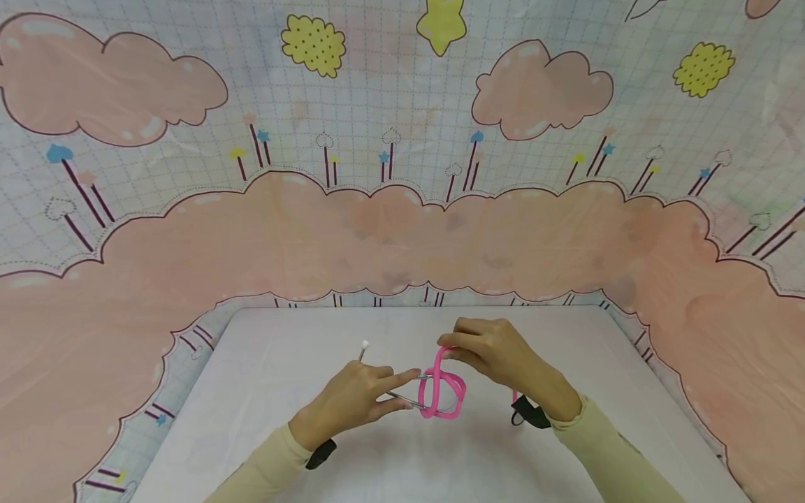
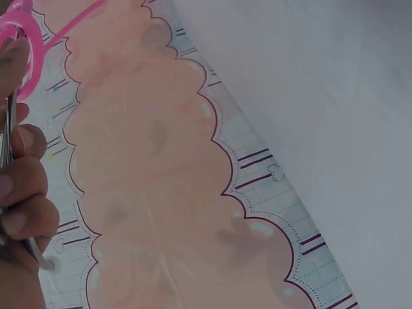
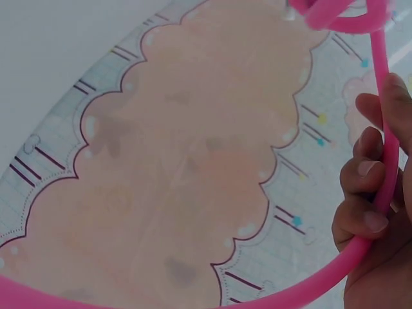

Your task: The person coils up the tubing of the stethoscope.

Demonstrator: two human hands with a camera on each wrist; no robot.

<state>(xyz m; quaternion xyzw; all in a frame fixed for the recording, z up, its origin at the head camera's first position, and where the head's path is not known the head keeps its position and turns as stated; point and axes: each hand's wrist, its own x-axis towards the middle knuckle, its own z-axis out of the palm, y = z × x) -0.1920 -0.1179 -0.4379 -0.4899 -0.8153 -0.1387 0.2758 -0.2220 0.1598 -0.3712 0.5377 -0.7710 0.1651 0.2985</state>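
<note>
My left hand [image 1: 355, 395] grips a thin silvery metal rod piece [image 1: 402, 398]. Its white-capped end [image 1: 365, 344] pokes out behind the hand, while two slim prongs reach right, into loops of a pink flexible tube [image 1: 462, 395]. The exact kind of metal piece cannot be made out. My right hand [image 1: 497, 349] is just to the right and a little higher, pinching the tube above the loops. In the right wrist view, the right hand's fingers [image 3: 364, 174] curl round the tube, which runs on below the hand. The left wrist view shows the left hand's fingers [image 2: 29, 187] wrapped round the metal.
Both hands are over a white tabletop [image 1: 264, 419]. Behind it hangs a printed cloth [image 1: 390, 237] with clouds and stars. A black strap [image 1: 531, 412] is on the right wrist, and another black strap [image 1: 321, 454] on the left.
</note>
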